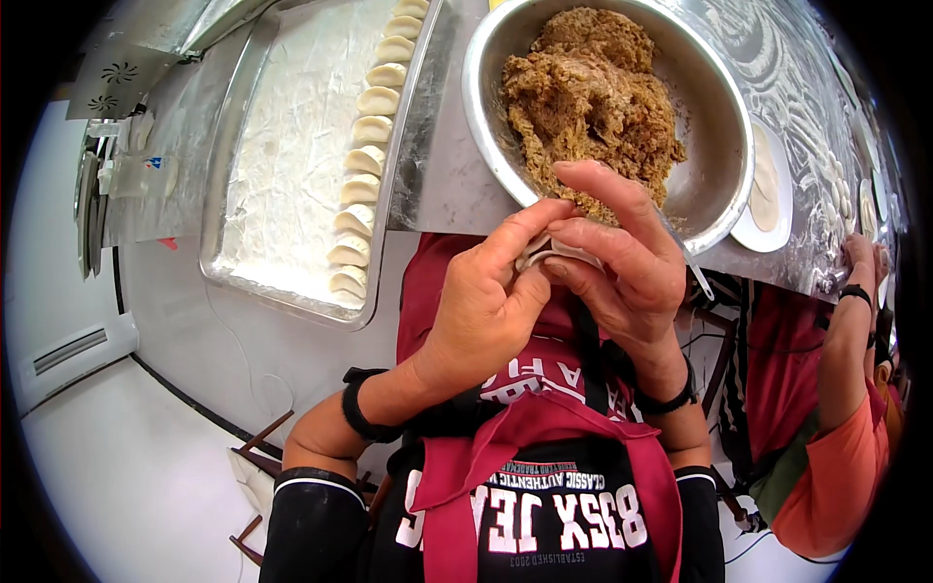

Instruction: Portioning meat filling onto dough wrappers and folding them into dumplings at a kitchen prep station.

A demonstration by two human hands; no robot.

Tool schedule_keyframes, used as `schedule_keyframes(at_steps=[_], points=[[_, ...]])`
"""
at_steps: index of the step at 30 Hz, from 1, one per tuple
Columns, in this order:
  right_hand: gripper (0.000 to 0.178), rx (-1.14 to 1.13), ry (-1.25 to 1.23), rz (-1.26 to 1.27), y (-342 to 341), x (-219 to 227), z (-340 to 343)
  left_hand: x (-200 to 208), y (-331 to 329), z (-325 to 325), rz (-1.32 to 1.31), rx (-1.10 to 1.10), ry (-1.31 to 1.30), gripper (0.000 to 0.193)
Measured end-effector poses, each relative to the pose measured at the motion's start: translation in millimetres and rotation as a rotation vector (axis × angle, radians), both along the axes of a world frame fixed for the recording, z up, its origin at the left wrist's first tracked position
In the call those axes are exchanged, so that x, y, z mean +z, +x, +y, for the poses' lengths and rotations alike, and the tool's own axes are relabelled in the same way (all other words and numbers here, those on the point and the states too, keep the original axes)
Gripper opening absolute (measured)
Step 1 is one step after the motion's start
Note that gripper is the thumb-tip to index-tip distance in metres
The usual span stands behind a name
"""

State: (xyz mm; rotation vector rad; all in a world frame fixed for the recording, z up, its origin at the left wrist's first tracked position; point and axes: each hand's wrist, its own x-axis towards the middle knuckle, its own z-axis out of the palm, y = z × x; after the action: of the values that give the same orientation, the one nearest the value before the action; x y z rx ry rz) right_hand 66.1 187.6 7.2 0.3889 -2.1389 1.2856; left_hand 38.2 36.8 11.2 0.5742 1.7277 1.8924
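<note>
Between my two hands is a small dumpling (552, 251), its pale wrapper folded and mostly covered by my fingers. My left hand (491, 291) pinches its left side between thumb and forefinger. From the other side, the fingers of my right hand (627, 267) close on the wrapper's edge. Just beyond my hands stands a wide metal bowl (719, 199) with a mound of brown minced filling (593, 92). A metal handle (695, 272) sticks out past the bowl's near rim, by my right hand; its other end is hidden.
On the left a floured metal tray (292, 146) carries a row of folded dumplings (369, 129) along its right side. Right of the bowl, a white plate (773, 228) holds round wrappers (763, 185). Another person's arm (844, 340) reaches to the floured table (802, 117) at far right.
</note>
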Motion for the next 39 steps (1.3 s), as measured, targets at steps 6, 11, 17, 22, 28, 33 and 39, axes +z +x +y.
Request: schedule_keyframes(at_steps=[6, 11, 17, 22, 28, 33, 39], points=[[0.024, -0.018, -0.003, 0.025, 0, -6, -3, -3, 0, 5, -0.233, 0.086, 0.151, 0.040], [0.021, -0.060, 0.018, 0.043, -2, -7, -2, -1, -2, 3, -0.557, 0.061, 0.336, 0.040], [0.019, -0.056, 0.105, 0.054, -3, -7, 1, -1, 1, 4, -0.350, 0.077, 0.159, 0.038], [0.017, -0.016, 0.045, -0.042, 0, -3, 2, 0, -1, -2, 0.097, -0.026, -0.106, 0.038], [0.020, -0.006, 0.007, -0.067, 0, -5, 2, -5, 0, 2, 0.066, 0.086, -0.095, 0.043], [0.019, 0.006, -0.042, -0.089, 3, -9, 1, -3, 1, 6, -0.105, 0.110, 0.044, 0.037], [0.017, -0.052, -0.029, -0.018, 1, -11, -1, -10, -4, -1, -0.466, 0.033, 0.192, 0.039]])
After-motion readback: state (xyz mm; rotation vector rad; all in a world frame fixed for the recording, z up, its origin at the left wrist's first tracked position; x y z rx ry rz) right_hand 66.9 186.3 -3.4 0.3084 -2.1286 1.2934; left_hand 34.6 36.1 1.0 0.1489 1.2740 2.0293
